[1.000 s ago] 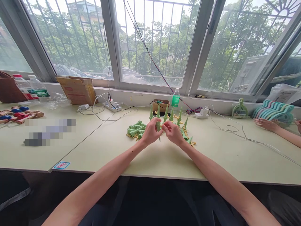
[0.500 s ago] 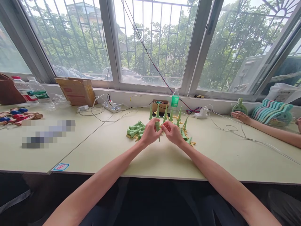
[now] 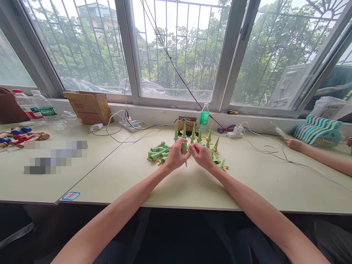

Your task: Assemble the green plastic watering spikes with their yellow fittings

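My left hand is closed around a green plastic watering spike, its pointed tip hanging down below my fingers. Close against it on the right, my right hand pinches a small piece at the spike's side; fingertips mostly hide it, though it looks yellow. Just behind both hands, several green spikes stand point up with yellow valves fitted on them. To the left of my hands lies a heap of green tubular pieces mixed with small yellow parts. More spikes lie to the right, beside my right wrist.
A green-labelled bottle and small cardboard box stand behind the spikes. Power strips and cables run along the back. At right, another person's hand holds a blurred green item near a row of pastel plastic pieces.
My hands stay nearly in place, the right fingers shifting slightly at the spike. At the right, the other person's hand has lifted a green item and drawn it rightward.
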A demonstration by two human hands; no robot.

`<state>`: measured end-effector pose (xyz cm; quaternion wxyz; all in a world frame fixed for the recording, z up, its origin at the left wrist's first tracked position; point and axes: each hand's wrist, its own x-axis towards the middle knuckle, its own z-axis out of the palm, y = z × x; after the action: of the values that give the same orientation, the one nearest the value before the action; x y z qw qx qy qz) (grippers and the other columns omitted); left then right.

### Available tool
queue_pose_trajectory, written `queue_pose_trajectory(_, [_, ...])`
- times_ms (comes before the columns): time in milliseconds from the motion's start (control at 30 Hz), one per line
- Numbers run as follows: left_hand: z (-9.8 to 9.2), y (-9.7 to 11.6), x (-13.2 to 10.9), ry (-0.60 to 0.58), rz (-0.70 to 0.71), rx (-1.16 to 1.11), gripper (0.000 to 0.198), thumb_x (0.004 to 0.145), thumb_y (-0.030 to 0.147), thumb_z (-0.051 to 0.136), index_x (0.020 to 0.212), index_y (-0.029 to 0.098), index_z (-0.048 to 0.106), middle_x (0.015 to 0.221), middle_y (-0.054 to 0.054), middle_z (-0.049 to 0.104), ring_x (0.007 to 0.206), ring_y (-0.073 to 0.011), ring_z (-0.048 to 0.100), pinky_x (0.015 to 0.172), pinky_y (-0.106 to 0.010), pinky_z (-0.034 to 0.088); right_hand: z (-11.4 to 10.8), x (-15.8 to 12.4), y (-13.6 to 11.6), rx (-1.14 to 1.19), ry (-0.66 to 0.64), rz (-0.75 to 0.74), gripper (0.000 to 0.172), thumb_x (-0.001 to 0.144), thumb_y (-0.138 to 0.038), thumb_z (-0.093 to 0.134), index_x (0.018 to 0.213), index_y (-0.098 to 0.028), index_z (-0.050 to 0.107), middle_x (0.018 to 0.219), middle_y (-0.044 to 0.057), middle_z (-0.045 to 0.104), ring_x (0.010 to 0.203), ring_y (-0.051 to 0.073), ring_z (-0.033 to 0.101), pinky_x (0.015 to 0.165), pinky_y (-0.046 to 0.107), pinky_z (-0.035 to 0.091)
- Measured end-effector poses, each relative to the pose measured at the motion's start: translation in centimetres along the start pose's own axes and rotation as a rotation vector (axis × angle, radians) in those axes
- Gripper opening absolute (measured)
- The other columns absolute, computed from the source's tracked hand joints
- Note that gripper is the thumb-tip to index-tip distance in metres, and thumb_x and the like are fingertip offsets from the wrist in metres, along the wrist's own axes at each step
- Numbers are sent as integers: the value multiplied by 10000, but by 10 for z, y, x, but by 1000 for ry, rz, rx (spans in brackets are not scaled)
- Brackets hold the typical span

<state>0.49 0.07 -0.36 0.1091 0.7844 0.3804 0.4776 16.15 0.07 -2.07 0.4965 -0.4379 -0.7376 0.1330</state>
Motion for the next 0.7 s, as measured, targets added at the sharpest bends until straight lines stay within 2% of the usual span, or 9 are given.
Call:
queue_pose_trajectory(133, [0, 0, 0, 15, -6, 4, 287, 734, 186, 599, 1009, 196, 516, 895, -6, 594, 532, -68, 472, 575, -242, 429, -1, -1, -4, 69, -58, -17, 265, 915, -439, 473, 852, -191, 538, 654, -7, 566, 550, 119, 493, 539, 237, 362])
queue_pose_trajectory(233, [0, 0, 0, 7, -1, 11, 277, 742, 191, 590, 1009, 197, 518, 917, -11, 601, 540, -69, 471, 584, -244, 433, -1, -2, -3, 72, -61, -24, 253, 915, -422, 461, 856, -190, 541, 718, 16, 598, 591, 132, 526, 559, 246, 384])
queue_pose_trajectory(500, [-1, -3, -1, -21, 3, -3, 277, 735, 193, 599, 1004, 199, 532, 899, -4, 617, 540, -68, 470, 574, -234, 429, 1, -1, 1, 42, -57, 6, 264, 908, -410, 461, 763, -195, 507, 614, -16, 515, 543, 118, 421, 527, 240, 326])
queue_pose_trajectory(700, [-1, -6, -1, -46, -2, -25, 272, 744, 209, 591, 1010, 197, 538, 879, 1, 615, 509, -58, 453, 551, -231, 426, 2, 1, 2, 21, -58, -1, 366, 928, -431, 422, 650, -194, 449, 559, -25, 446, 524, 111, 363, 513, 241, 284])
